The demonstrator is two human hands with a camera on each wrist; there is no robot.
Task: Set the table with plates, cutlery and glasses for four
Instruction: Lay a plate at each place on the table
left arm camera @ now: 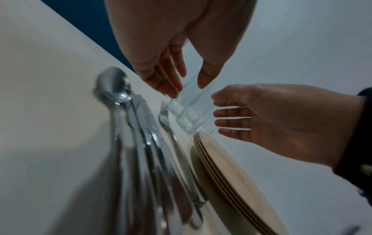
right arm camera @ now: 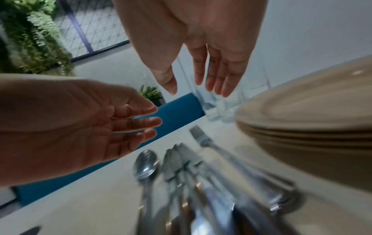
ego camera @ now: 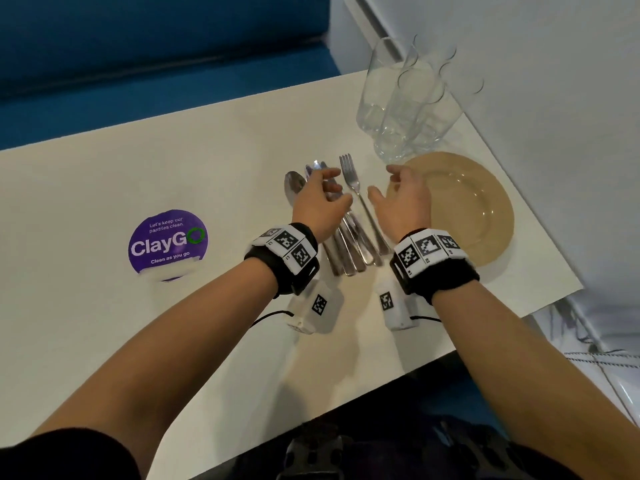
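A pile of steel cutlery (ego camera: 346, 244) lies on the white table (ego camera: 138, 323), with a spoon (ego camera: 293, 185) on its left and a fork (ego camera: 349, 171) on its right. Right of it sits a stack of tan plates (ego camera: 464, 209), seen edge-on in the left wrist view (left arm camera: 221, 168). Several clear glasses (ego camera: 405, 109) stand behind the plates. My left hand (ego camera: 325, 195) hovers over the cutlery, fingers relaxed and holding nothing. My right hand (ego camera: 398, 195) hangs open over the plates' left rim, palm facing the left hand (right arm camera: 112, 120).
A round purple ClayGo sticker (ego camera: 168, 245) is on the table to the left. A blue bench (ego camera: 138, 64) runs behind the table. A white wall (ego camera: 519, 81) borders the table's right side, close to the glasses and plates.
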